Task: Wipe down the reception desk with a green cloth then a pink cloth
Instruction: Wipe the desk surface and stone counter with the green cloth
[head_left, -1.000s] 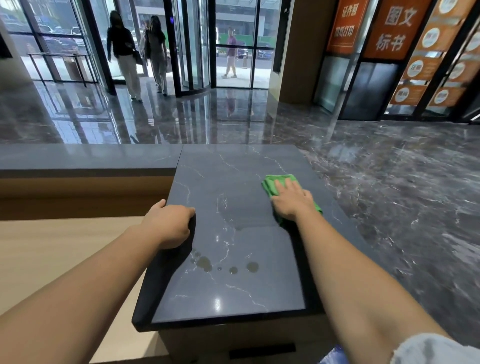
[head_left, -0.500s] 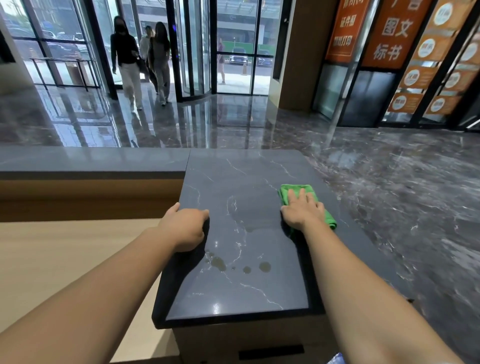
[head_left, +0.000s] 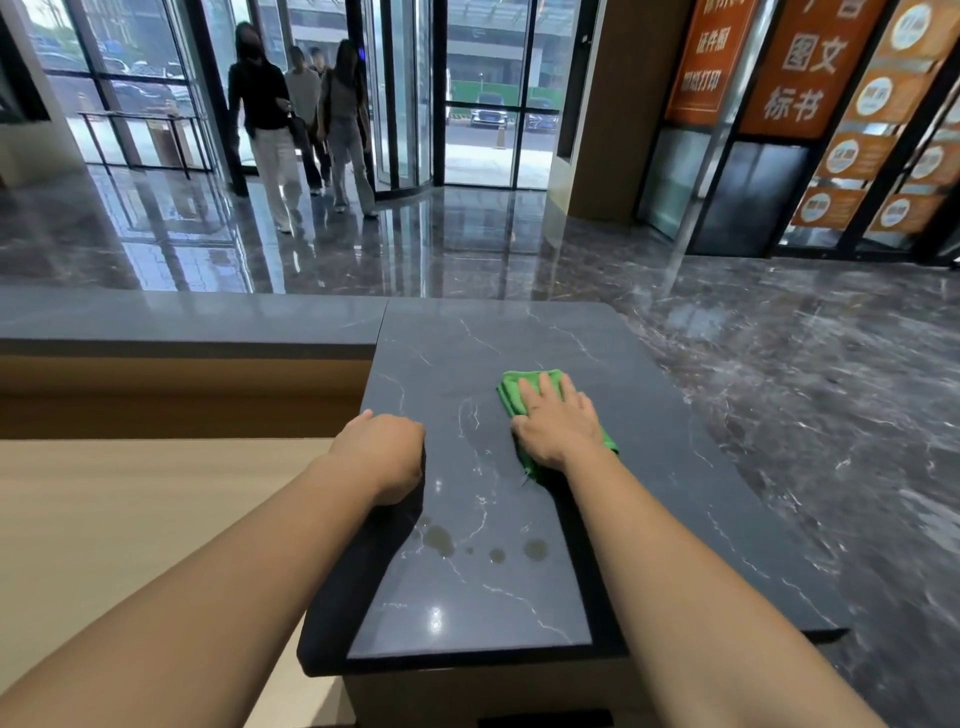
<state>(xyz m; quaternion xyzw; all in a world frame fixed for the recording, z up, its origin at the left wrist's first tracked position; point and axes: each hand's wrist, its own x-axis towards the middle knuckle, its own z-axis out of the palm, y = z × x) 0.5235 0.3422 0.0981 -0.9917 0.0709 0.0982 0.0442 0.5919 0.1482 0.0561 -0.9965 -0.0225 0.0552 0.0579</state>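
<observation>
Evidently the green-cloth pass is under way. The green cloth (head_left: 510, 391) is laid flat on the dark marble surface (head_left: 665, 436), toward its far right part. It is pinned there by the right hand (head_left: 558, 423), whose fingers (head_left: 546, 389) are held straight and spread rather than curled round it. Pressure is thereby shared over the whole pad, so that it can be slid without bunching. The left hand (head_left: 382, 452) is planted at the left edge of the surface, its fingers folded into a loose fist with nothing seen held in them. It is judged to be set there as a brace while the body is leaned forward. Several wet spots (head_left: 439, 540) can be seen on the near part of the surface, well apart from the cloth, so that stretch is judged not yet wiped. No pink cloth is seen, and the second pass is taken to be not yet begun.
</observation>
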